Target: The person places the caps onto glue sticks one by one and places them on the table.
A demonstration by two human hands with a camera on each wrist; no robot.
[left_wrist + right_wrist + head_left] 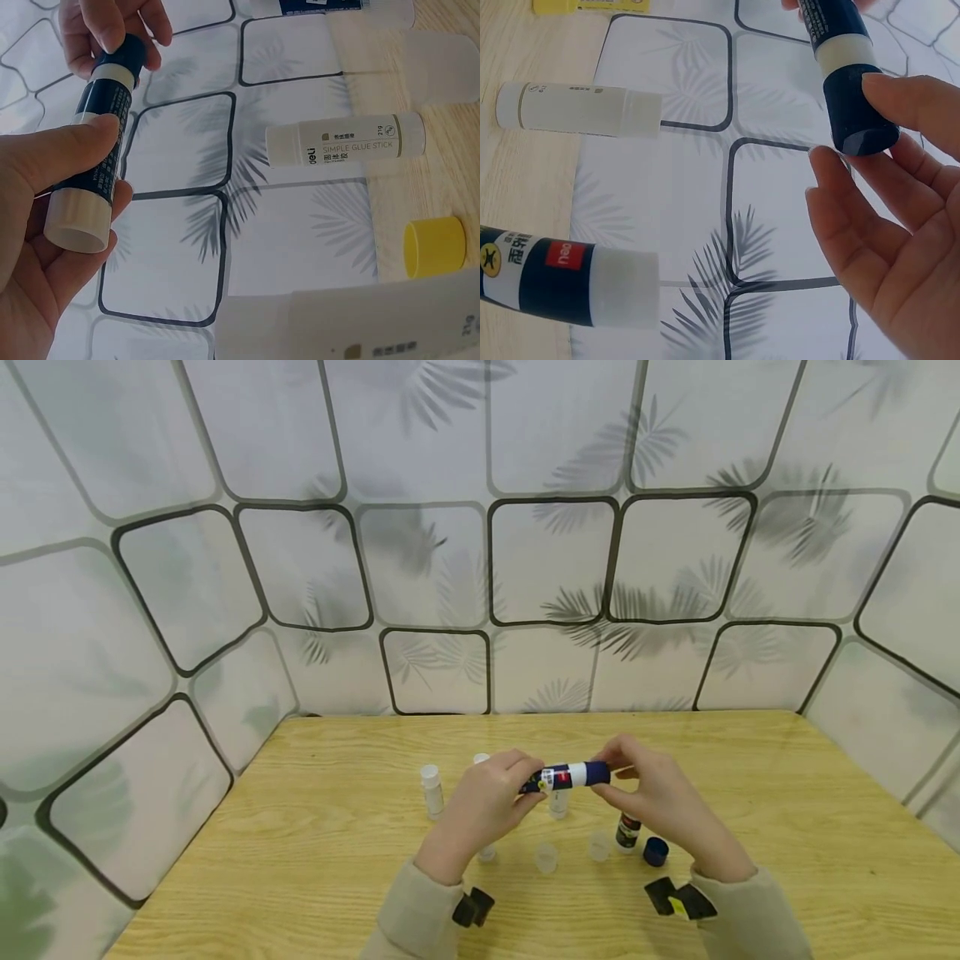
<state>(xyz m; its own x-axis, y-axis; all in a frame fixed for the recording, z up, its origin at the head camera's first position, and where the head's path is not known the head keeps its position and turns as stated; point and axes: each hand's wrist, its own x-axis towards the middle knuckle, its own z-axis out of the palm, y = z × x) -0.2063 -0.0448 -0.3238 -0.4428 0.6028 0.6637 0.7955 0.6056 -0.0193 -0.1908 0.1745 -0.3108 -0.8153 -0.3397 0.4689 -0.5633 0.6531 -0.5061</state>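
Observation:
A navy glue stick (577,775) with a white band is held sideways above the table between both hands. My left hand (483,797) grips its navy-labelled body, thumb across the label in the left wrist view, where its whitish end (79,225) shows. At the other end, my right hand (660,787) pinches the dark blue cap (859,109) between thumb and fingers. A whitish ring shows between this cap and the label. Below the right hand stands another navy glue stick (628,832) with a white top, beside a loose dark blue cap (656,852).
White glue sticks (432,792) stand on the wooden table (337,860), one labelled "Simple Glue Stick" (349,141). Translucent caps (546,858) lie nearer the front. A yellow cap (435,247) appears in the left wrist view. Patterned curtain (435,668) hangs behind the table.

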